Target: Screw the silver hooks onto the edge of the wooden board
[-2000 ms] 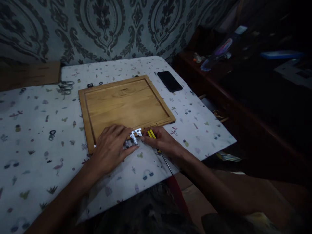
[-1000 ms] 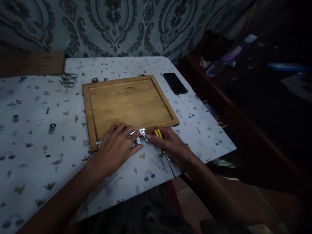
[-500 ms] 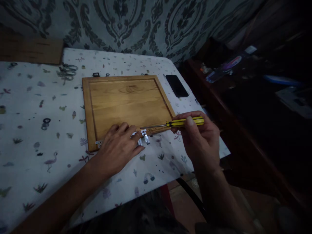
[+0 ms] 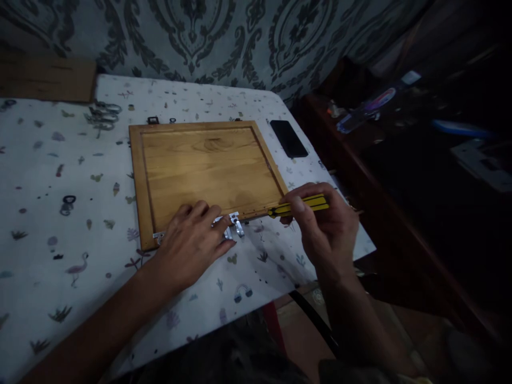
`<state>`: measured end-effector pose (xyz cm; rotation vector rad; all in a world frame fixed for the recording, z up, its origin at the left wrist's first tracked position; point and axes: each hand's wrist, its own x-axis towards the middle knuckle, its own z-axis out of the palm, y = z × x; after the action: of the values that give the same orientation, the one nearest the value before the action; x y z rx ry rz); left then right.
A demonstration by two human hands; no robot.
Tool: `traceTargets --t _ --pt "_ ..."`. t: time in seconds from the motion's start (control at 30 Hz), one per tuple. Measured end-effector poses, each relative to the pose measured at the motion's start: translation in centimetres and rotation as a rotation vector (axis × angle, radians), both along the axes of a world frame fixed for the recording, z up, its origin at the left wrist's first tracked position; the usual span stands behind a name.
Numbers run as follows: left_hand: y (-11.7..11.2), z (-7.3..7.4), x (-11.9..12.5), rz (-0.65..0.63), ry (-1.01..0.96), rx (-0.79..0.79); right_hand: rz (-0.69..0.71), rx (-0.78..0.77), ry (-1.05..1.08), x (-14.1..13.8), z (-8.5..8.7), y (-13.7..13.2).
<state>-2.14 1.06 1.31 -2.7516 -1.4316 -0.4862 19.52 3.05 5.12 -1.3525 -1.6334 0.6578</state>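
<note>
A framed wooden panel (image 4: 204,160) lies flat on the table, its near edge toward me. My left hand (image 4: 194,240) rests across that edge, fingers bent and closed over a shiny metal hinge (image 4: 233,217), which they partly hide. Another small metal piece (image 4: 159,236) shows left of this hand, at the panel's near left corner. My right hand (image 4: 324,224) grips a screwdriver by its yellow and black handle (image 4: 310,204). The handle points left along the near edge; its shaft is too faint to make out.
A black phone (image 4: 288,138) lies right of the panel on the patterned tablecloth (image 4: 100,298). Metal pieces (image 4: 103,114) and a cardboard piece (image 4: 48,79) are at the back left. A dark red wooden edge (image 4: 360,154) runs along the right, with a plastic package (image 4: 376,104) by it.
The screwdriver has shifted slightly left and its tip has dropped away from the hinge; its shaft no longer shows. My left hand stays on the hinge. The view has shifted slightly.
</note>
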Motion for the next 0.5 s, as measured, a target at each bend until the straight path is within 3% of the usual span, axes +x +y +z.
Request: traceTargets --t 0.23,0.5 --pt "0.0 0.2 0.0 -0.002 0.025 -0.013 0.025 0.037 -0.099 0.1 -0.2 -0.3" --pt "0.0 0.4 -0.1 0.004 0.047 -0.068 0.149 0.102 -0.231 -0.6 1.5 -0.2"
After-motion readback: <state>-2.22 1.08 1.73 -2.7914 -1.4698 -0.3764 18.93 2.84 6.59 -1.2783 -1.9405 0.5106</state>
